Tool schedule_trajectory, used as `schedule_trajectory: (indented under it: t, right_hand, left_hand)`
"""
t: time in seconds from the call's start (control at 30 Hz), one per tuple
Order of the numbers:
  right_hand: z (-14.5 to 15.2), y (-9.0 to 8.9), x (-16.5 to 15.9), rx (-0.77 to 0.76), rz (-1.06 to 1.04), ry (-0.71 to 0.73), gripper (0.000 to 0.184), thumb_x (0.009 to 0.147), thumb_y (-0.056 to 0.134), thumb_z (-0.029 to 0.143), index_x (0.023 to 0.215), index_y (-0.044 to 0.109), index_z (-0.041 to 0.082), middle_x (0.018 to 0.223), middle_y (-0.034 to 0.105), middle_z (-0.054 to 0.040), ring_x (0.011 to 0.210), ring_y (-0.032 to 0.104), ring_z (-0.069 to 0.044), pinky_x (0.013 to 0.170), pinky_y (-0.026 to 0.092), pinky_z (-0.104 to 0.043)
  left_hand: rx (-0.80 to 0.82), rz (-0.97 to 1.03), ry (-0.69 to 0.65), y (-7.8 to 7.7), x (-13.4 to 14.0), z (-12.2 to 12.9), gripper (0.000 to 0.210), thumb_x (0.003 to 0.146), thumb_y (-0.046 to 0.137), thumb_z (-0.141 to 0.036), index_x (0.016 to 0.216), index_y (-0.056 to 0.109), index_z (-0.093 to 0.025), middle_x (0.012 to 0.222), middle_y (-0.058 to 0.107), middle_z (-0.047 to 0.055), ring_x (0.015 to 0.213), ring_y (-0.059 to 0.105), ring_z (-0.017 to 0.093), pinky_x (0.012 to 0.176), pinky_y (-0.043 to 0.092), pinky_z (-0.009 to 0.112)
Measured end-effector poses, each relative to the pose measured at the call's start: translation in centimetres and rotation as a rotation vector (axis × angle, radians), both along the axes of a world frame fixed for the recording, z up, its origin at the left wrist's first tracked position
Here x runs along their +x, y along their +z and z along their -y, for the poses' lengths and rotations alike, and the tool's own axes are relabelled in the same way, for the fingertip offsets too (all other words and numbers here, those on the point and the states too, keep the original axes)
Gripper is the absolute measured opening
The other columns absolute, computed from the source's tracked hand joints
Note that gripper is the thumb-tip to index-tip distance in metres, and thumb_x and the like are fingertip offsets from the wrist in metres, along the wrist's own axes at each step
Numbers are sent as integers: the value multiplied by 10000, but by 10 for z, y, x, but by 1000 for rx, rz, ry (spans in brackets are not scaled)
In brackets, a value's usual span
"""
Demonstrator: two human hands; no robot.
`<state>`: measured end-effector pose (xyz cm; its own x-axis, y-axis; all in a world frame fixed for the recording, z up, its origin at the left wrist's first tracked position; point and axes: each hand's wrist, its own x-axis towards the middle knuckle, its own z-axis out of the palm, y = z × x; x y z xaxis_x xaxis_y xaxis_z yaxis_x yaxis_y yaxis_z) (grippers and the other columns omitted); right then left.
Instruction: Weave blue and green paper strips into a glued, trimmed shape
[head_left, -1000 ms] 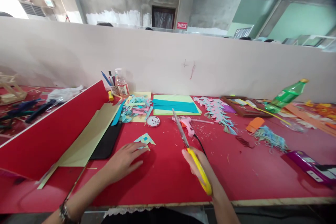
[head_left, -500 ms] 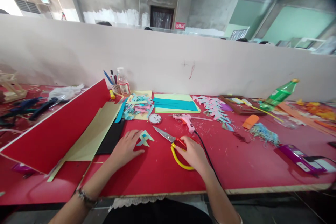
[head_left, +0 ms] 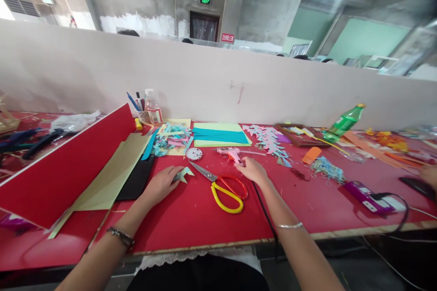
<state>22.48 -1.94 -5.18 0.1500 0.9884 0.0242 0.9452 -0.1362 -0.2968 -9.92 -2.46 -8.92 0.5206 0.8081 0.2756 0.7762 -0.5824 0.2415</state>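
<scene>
My left hand (head_left: 161, 186) is closed with its fingertips on a small folded paper piece (head_left: 186, 173), pale green and blue; the fingers hide part of it. My right hand (head_left: 255, 172) has its fingers closed at the handle of a pink hot glue gun (head_left: 229, 153), which lies on its side with the nozzle to the left. Between the hands, a pair of scissors (head_left: 228, 194) with one yellow and one red handle lies on the red tabletop (head_left: 191, 223), blades partly crossed. A small round dish (head_left: 194, 154) sits just beyond the scissors' tips.
Paper scraps (head_left: 172, 138), blue paper strips (head_left: 220, 135) and a pink paper chain (head_left: 268, 138) lie along the back. A red board (head_left: 78, 154) stands upright on the left. To the right are a green bottle (head_left: 344, 122), a purple box (head_left: 367, 196) and another person's hand (head_left: 428, 176).
My right hand has left the scissors and moved up to the glue gun's handle. The scissors lie on the table. My left fingers have closed over the folded paper piece.
</scene>
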Motion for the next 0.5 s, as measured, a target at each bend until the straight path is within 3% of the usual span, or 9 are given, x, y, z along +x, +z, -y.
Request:
schedule_trajectory:
  t: [0.27, 0.5]
  right_hand:
    - [-14, -19, -9, 39, 43, -81, 224, 794, 464, 289, 942, 559, 151, 938, 629, -104, 835, 602, -195, 591, 353, -239]
    - [-8, -11, 22, 195, 87, -92, 219, 856, 371, 263, 962, 518, 142, 965, 568, -100, 834, 572, -171, 623, 372, -237]
  left_hand:
    - [64, -80, 34, -1, -3, 0, 344, 872, 290, -232, 1083, 553, -166, 992, 601, 112, 925, 559, 227, 838, 434, 373]
    - [36, -44, 2, 1, 6, 6, 369, 891, 302, -317, 1191, 467, -181, 1049, 558, 93, 941, 550, 197, 848, 440, 332]
